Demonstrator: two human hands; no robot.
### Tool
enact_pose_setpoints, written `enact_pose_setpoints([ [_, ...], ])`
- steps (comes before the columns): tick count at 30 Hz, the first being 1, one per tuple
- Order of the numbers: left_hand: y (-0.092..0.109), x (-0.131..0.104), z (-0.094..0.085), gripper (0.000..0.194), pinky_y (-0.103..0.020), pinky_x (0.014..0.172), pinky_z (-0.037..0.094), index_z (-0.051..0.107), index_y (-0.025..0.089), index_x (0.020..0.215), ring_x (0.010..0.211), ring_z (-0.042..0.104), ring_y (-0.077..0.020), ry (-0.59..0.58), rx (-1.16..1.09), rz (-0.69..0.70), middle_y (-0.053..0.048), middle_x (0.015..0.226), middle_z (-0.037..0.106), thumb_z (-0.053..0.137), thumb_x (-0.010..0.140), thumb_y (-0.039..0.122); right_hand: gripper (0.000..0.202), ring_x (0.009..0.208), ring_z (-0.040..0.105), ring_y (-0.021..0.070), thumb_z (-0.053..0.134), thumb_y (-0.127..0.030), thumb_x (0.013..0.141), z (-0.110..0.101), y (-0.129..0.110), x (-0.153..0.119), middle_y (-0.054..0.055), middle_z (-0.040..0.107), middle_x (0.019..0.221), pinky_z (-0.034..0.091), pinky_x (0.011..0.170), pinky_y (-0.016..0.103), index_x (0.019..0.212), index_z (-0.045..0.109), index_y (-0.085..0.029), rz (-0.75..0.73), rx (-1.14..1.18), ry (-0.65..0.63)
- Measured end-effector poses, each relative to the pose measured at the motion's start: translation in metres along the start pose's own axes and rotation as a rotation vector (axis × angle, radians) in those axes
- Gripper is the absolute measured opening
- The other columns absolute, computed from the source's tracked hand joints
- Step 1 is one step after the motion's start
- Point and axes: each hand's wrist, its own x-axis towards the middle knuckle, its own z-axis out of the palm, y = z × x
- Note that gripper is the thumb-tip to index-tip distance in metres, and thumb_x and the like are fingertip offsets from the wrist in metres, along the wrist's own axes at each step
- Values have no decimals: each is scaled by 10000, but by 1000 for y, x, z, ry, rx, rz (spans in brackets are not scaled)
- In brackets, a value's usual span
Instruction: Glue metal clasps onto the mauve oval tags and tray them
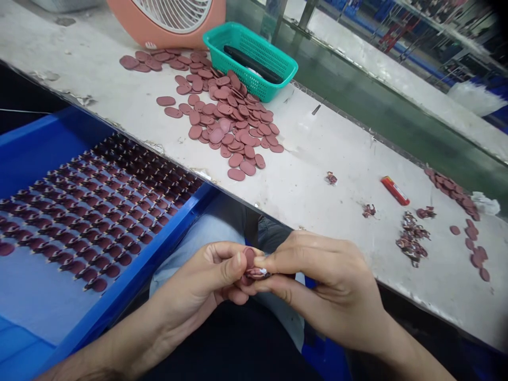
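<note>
Both my hands meet over my lap, below the table's front edge. Between the thumb and fingers of my left hand (214, 278) is a small reddish-brown disc (250, 257). My right hand (317, 280) pinches a small dark red piece with a white spot (260, 273), pressed against the disc. Fingertips cover much of both parts. A large heap of reddish-brown oval discs (226, 114) lies on the table beyond my hands, and a cluster of small dark tangled pieces (413, 238) lies to the right.
On the left, a blue tray (159, 254) holds rows of assembled pieces. At the back stand an orange fan (135, 24) and a green basket (273, 58) with a black object inside. A red packet (395, 190) and more discs (452, 190) are on the right of the table (309, 159).
</note>
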Motion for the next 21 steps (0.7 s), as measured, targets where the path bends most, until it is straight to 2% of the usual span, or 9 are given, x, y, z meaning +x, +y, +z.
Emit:
enact_pose_setpoints([
  [11, 1, -4, 1, 351, -132, 494, 433, 801, 185, 716, 507, 474, -61, -6, -24, 2, 20, 567, 588, 905, 611, 503, 136, 676, 691, 134, 745, -131, 861, 8, 3, -6, 39, 772, 807, 576, 642, 263, 991, 711, -153, -1, 2, 6],
  [17, -2, 0, -6, 353, -124, 497, 446, 786, 172, 718, 530, 500, -62, -24, -32, -15, 8, 620, 609, 887, 645, 502, 156, 695, 689, 136, 739, -146, 871, 7, 5, -3, 31, 765, 809, 570, 653, 263, 1018, 705, -185, 20, 8, -35],
  [19, -3, 0, -8, 372, -124, 501, 454, 777, 160, 710, 545, 518, -66, -55, -39, -26, 0, 636, 615, 879, 653, 513, 247, 738, 686, 128, 787, -198, 839, 4, 4, -3, 28, 760, 849, 569, 693, 247, 1070, 700, -181, 31, 9, -63],
  [21, -4, -1, -10, 371, -124, 504, 466, 775, 162, 719, 567, 547, -75, -60, -53, -30, -1, 646, 621, 889, 641, 506, 458, 773, 672, 117, 843, -282, 786, 0, 2, -3, 31, 753, 928, 565, 723, 223, 1193, 667, -169, 48, -5, -74],
])
